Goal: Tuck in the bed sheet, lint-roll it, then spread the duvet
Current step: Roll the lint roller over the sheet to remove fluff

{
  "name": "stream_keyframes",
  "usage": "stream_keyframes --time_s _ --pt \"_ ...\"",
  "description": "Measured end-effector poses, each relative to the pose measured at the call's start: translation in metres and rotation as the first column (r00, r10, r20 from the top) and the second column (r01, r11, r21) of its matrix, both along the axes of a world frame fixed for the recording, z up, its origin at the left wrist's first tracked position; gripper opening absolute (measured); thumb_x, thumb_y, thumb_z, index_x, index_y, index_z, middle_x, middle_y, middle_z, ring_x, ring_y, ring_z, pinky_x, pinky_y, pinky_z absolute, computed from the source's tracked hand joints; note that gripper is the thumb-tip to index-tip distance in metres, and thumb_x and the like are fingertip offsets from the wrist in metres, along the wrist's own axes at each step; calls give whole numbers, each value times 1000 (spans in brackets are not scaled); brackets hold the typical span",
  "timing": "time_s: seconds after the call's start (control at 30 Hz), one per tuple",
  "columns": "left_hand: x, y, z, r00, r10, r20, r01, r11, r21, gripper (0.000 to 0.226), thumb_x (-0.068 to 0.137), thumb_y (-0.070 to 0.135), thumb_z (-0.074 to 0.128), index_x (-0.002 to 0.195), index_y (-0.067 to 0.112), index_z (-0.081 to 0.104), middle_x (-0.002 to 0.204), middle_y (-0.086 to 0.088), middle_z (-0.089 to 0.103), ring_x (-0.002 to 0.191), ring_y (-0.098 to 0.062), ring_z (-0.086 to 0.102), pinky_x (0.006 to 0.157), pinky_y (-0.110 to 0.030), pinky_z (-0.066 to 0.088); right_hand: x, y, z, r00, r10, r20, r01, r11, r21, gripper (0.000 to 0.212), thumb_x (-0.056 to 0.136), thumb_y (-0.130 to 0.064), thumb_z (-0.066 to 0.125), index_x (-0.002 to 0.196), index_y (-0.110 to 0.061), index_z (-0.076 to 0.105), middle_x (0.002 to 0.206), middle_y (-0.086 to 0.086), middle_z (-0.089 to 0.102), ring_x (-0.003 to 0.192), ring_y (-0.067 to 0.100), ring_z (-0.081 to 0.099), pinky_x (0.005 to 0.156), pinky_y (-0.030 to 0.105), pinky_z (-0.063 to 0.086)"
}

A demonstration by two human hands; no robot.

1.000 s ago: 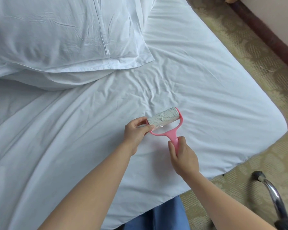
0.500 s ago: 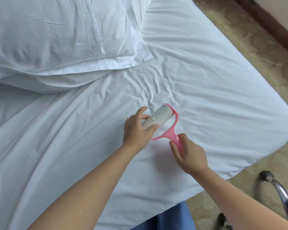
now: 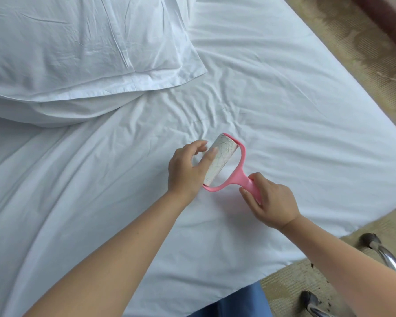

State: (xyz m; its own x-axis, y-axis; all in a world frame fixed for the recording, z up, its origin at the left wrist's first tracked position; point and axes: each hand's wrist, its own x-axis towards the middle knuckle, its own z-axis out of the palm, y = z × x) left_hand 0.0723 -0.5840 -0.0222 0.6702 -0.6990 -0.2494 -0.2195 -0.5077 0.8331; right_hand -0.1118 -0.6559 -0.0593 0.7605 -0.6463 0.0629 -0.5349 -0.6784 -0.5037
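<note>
- Though no duvet is in view, the white cotton bed sheet [image 3: 272, 92] covers the whole mattress, creased in a fan of wrinkles just beyond the hands; its near edge hangs over the mattress side, and whether it is tucked under cannot be told.
- Two white pillows in flanged cases [image 3: 78, 49] are stacked at the upper left, lying on the sheet.
- Patterned beige carpet [image 3: 364, 53] runs along the right side and the near corner; a chromed metal tube frame [image 3: 389, 257] stands on it at lower right, identity unclear. Dark crumbs lie on the carpet near it.
- Blue fabric [image 3: 233, 303], apparently the person's clothing, shows at the bottom edge.
- Left hand [image 3: 188, 168]: thumb lies along the roll's side, the other fingers are raised and loosely curled just beside it. Touching, not clasping, as far as I can see.
- Right hand [image 3: 269, 201]: fingers wrapped round the handle, a firm grip.
- Pink plastic lint roller with a white adhesive paper roll [image 3: 217, 162]: held over the sheet's middle, roll pointing away, its paper marked with thin hairs or threads. Whether it touches the sheet cannot be told.
- Judgement: lint-rolling step in hand; the left hand seems to be checking or readying a used sheet of the roll.
- Next move calls for a clean sticky face, then strokes across the wrinkled patch.
- Containers: none visible.
</note>
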Motion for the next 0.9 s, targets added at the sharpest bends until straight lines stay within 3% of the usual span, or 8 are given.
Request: stream_keyframes --time_s 0.07,0.13,0.23,0.33,0.5,0.73,0.8,0.9 --pt "-1 -7 4 999 -36 -16 36 999 31 61 57 69 60 108 37 61 94 25 59 103 -8 57 102 -41 40 2 -4 2 999 29 31 -30 1000 10 34 85 -41 44 85 -8 56 58 -3 58 37 26 50 41 19 24" --pt "1 -14 5 999 -31 -45 34 998 62 46 51 66 67 92 49 55 91 25 60 97 -7 60 97 -37 44 3 -8 2 997 51 52 -52 998 34 34 85 -40 45 85 -8 56 57 -5 56 38 25 49 42 18 23" --pt "6 -17 0 974 15 -225 -8 1000 29 37 56 53 74 89 44 59 94 12 69 92 -8 66 83 -31 53 4 -18 2 997 63 47 -67 993 94 37 87 -44 43 85 -10 56 56 -10 47 40 22 45 41 16 20" --pt "7 -16 -6 944 56 -326 -55 998 12 44 60 46 73 100 28 66 99 3 72 92 -11 68 85 -33 55 9 -28 -2 997 73 14 -74 985 157 44 87 -52 38 84 -13 57 59 -12 44 49 17 40 43 20 25" --pt "11 -14 -11 920 82 -383 -106 993 -43 8 83 27 69 90 29 66 82 11 71 78 -4 66 69 -22 54 24 -39 1 996 82 -22 -75 971 225 52 87 -58 31 99 -21 65 80 -14 51 74 11 43 72 28 28" --pt "16 -16 -2 944 64 -323 -96 992 -82 19 79 39 56 92 28 65 82 11 66 79 -7 61 71 -23 49 45 -43 26 999 38 -37 -27 966 258 52 84 -61 36 106 -23 65 94 -14 59 85 11 60 86 30 35" --pt "13 -16 0 942 25 -336 -55 995 -79 28 81 40 54 101 24 65 90 8 67 85 -9 62 76 -26 49 53 -43 35 1000 3 4 -4 902 432 36 89 -55 45 106 -28 62 94 -18 59 84 4 60 85 30 43" --pt "8 -15 2 922 -29 -386 -8 995 -96 36 82 39 51 110 21 62 105 1 64 90 -3 61 78 -20 47 66 -45 41 986 -137 91 28 686 727 16 94 -37 52 108 -32 59 92 -13 64 75 3 63 77 35 54"
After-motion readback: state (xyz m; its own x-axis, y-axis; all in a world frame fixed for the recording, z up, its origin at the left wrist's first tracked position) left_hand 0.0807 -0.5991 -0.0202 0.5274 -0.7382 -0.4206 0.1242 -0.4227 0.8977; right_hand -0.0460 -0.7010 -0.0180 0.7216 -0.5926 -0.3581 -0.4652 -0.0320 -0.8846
